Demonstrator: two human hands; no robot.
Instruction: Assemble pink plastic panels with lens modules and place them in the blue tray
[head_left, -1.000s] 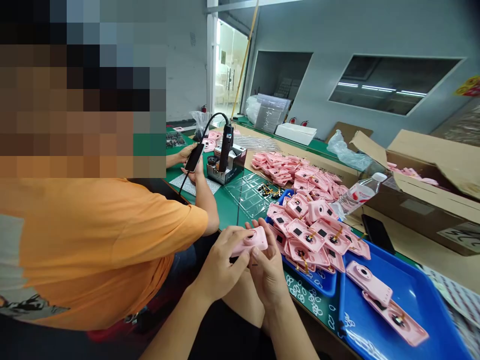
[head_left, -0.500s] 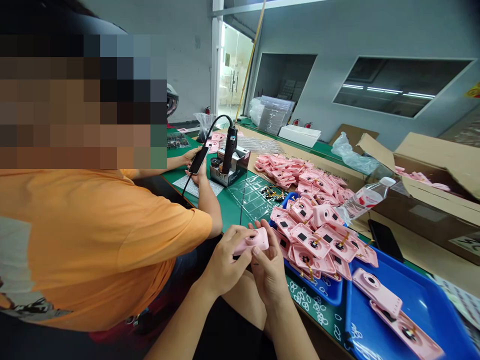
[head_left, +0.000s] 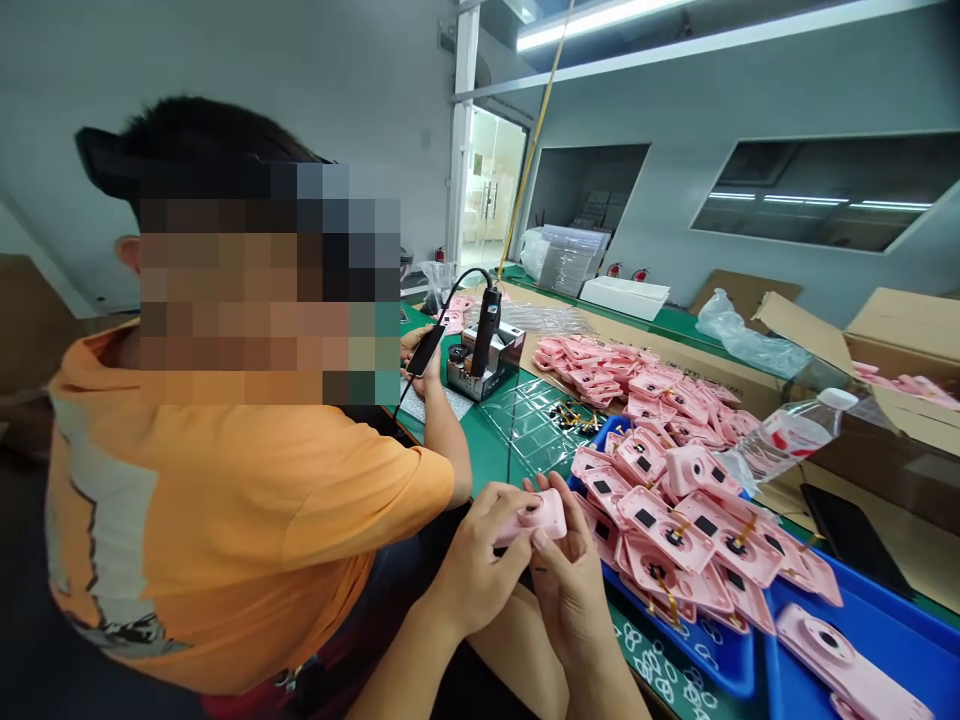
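Note:
A small pink camera casing (head_left: 538, 518) sits between my two hands, above the edge of the green bench mat. My left hand (head_left: 484, 560) wraps its left end, and my right hand (head_left: 571, 585) holds its right end from below. Just to the right, a blue tray (head_left: 724, 660) is heaped with open pink casings showing black squares and thin amber ribbon cables. Another blue tray (head_left: 870, 625) holds a pink camera casing (head_left: 840, 665).
A co-worker in an orange shirt (head_left: 225, 500) sits at my left, holding a black phone-like device (head_left: 426, 350). Beyond stand a black corded tool in a metal holder (head_left: 486, 330), a clear parts tray (head_left: 536, 425), a pile of pink casings (head_left: 592, 365), a water bottle (head_left: 787, 435), and a cardboard box (head_left: 907, 350).
The view has swung right and tilted upward, showing more of the co-worker and ceiling. My hands keep the same hold on the pink casing.

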